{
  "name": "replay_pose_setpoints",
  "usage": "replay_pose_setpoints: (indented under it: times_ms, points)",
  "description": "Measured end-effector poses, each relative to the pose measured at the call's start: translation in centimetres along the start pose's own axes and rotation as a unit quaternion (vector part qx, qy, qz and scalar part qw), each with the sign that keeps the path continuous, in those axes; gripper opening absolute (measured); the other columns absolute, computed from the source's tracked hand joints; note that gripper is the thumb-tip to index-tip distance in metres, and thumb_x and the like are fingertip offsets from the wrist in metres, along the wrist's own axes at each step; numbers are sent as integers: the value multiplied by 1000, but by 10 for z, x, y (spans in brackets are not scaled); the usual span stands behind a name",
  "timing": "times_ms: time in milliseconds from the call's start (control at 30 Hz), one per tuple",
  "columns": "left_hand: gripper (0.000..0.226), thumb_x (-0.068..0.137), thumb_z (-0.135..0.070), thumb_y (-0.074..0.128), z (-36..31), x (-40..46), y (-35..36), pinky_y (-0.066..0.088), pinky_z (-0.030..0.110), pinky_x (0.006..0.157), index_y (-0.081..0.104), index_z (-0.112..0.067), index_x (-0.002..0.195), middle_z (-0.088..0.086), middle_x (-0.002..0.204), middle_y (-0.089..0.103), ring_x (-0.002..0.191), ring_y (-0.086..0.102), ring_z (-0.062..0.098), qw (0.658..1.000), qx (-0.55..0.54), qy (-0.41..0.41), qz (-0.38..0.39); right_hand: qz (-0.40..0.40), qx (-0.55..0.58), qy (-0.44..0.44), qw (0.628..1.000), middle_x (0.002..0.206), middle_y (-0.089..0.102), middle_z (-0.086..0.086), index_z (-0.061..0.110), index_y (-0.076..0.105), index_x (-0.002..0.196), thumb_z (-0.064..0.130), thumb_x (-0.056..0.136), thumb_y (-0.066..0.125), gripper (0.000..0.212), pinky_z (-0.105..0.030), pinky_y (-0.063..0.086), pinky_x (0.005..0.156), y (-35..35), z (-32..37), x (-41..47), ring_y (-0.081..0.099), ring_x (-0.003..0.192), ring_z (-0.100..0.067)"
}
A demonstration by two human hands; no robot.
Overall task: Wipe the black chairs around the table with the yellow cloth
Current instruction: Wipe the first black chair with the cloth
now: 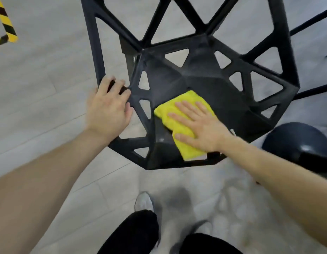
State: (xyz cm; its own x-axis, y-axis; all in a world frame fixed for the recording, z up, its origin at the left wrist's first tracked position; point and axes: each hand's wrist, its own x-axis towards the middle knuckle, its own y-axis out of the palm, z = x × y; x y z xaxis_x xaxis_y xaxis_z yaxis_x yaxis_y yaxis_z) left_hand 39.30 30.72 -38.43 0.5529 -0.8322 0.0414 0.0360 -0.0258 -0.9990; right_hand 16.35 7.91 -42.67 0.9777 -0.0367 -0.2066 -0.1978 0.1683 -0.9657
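A single head-worn wide-angle camera looks steeply down and forward from standing height, close over the seat of a black chair [193, 85], with both forearms reaching in from the lower corners and the floor [40, 88] filling the frame's edges; lines bow toward the borders.

Pale grey tiled floor [40, 74] with things standing on it

A black plastic chair with triangular cut-outs [201, 74] stands on the floor at centre. A corner of yellow-and-black striped tape [7, 28] is stuck to the floor at far left. A dark rounded stool seat [301, 142] sits just right of the chair. A grey shoe [144, 201] rests on the floor in front of the chair.
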Motion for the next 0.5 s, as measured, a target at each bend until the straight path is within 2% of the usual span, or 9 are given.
replay_pose_setpoints:
  times_ms: [100,167,200,267,333,400,433,467,500]
  points:
    - [33,98,-25,47,0,-1,0,52,52,88,71,-9,116,5,138,61,139,43,34,1000,-6,-6,-4,-39,-6,245,969,178,10,-10,37,16,169,76,103,21,77,-56,2,132,-9,-55,39,7,165,-30]
    - [33,97,-22,46,-2,-2,-1,53,51,86,70,-9,116,5,139,62,139,44,34,1000,-14,-3,-4,-74,11,351,933,176,9,-19,23,15,170,66,105,24,79,-63,4,130,-1,-5,59,5,164,-37]
    - [34,96,-21,45,-2,-3,-2,53,50,86,70,-9,115,5,140,62,140,44,33,1000,-15,-2,-4,-90,19,363,927,175,12,-22,18,18,170,60,106,26,77,-64,6,129,5,42,62,7,164,-39]
    - [35,95,-21,43,-3,-4,-4,53,49,84,70,-9,115,5,141,61,140,44,33,1000,-13,-3,-5,-94,63,302,947,175,16,-20,16,21,169,50,109,28,69,-60,9,129,9,134,57,9,164,-36]
    - [37,94,-21,42,-4,-4,-7,52,48,83,70,-9,114,4,141,61,140,44,33,1000,-16,0,1,-68,96,209,971,176,18,-13,19,22,169,46,112,29,63,-56,11,130,7,164,31,10,164,-30]
    - [36,93,-21,42,-4,-4,-8,52,48,80,70,-8,113,4,140,61,139,45,33,1000,-22,0,5,-67,60,118,989,175,22,-10,25,28,168,49,113,36,61,-57,16,130,8,117,-10,14,164,-30]
    - [36,93,-21,43,-4,-4,-7,51,47,77,70,-9,112,3,140,61,139,45,33,1000,-23,0,6,-69,38,114,990,175,24,-9,27,32,167,51,112,41,60,-58,18,129,9,82,-32,17,163,-31]
    - [35,92,-20,43,-4,-4,-6,51,47,75,70,-9,111,3,140,60,140,45,32,1000,-21,-2,7,-73,15,152,986,174,25,-10,28,34,166,53,111,43,61,-59,17,129,10,49,-53,17,163,-32]
    - [34,92,-20,43,-3,-5,-5,50,46,74,69,-10,111,3,140,60,140,45,32,1000,-19,-3,6,-75,8,231,970,175,24,-11,29,35,166,54,110,43,62,-60,16,129,10,23,-70,16,163,-32]
